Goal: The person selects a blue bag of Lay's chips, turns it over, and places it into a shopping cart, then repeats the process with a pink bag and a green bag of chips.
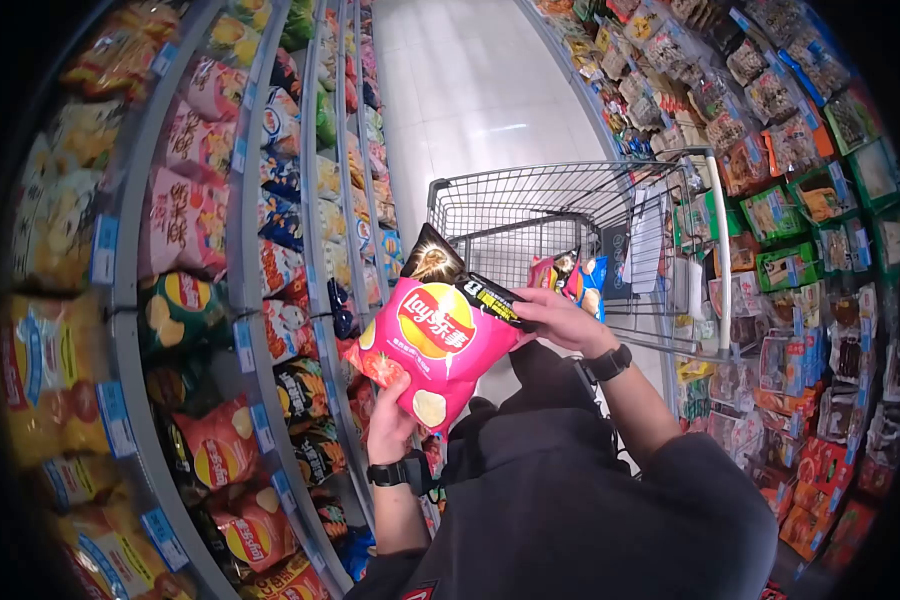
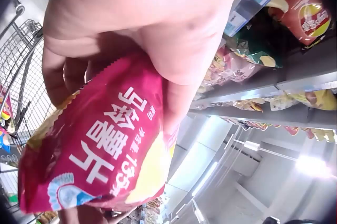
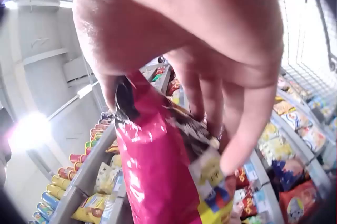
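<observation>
A pink Lay's potato chip bag (image 1: pixel 440 345) is held up in front of the body, its printed front facing the head camera. My left hand (image 1: pixel 392 415) grips its lower left corner, the thumb lying on the front. In the left wrist view, that hand's fingers (image 2: pixel 58 77) wrap over the bag's edge. A black snack bag (image 1: pixel 433 258) sticks out from behind the pink one. My right hand (image 1: pixel 562 322) grips both bags at their right end; in the right wrist view, its fingers (image 3: pixel 210 98) lie along the black side. Much of the black bag is hidden behind the pink one.
A wire shopping cart (image 1: pixel 520 185) stands just ahead, with several colourful snack packs (image 1: pixel 575 278) in it. Shelves of chip bags (image 1: pixel 195 150) line the left side, and hanging packaged snacks (image 1: pixel 785 265) fill the right. Pale tiled floor (image 1: pixel 460 90) runs between them.
</observation>
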Demonstrator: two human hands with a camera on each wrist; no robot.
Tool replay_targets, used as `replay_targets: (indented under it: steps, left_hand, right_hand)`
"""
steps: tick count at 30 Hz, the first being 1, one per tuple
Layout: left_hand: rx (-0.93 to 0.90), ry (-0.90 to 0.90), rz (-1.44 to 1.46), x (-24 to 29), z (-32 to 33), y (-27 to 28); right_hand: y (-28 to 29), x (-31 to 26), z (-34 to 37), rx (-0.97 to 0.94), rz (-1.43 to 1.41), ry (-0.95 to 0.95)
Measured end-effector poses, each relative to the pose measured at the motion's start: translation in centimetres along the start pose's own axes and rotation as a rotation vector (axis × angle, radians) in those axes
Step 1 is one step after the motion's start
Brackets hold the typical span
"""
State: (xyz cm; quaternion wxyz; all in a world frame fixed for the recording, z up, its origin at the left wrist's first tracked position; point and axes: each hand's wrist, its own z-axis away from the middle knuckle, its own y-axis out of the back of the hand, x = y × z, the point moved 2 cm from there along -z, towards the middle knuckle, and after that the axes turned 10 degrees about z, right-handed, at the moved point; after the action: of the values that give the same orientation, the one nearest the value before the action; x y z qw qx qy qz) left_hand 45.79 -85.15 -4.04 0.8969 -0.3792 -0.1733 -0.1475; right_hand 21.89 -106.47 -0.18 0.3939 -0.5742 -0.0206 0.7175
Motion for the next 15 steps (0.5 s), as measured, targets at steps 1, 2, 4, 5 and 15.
replay_targets:
  steps: [1, 2, 4, 5, 15]
  left_hand:
    - [0.012, 0.009, -0.007, 0.4, -1.2, -0.5]
    - [-0.013, 0.041, -0.088, 0.7, -2.4, -1.6]
    - [-0.077, 0.048, -0.208, 1.3, -4.6, -5.3]
    - [-0.062, 0.059, -0.214, 1.3, -5.7, -7.0]
    - [0.034, 0.03, -0.362, -2.5, -23.3, -13.6]
  right_hand:
    - [1.6, -0.8, -0.2, -0.024, 0.051, -0.016]
    - [4.0, -0.9, -0.4, -0.022, 0.036, -0.02]
    - [9.0, -0.6, -1.4, -0.022, 0.048, -0.102]
    - [10.2, -1.2, -1.8, -0.022, 0.029, -0.11]
    - [20.5, -1.5, -5.8, 0.33, -0.045, -0.134]
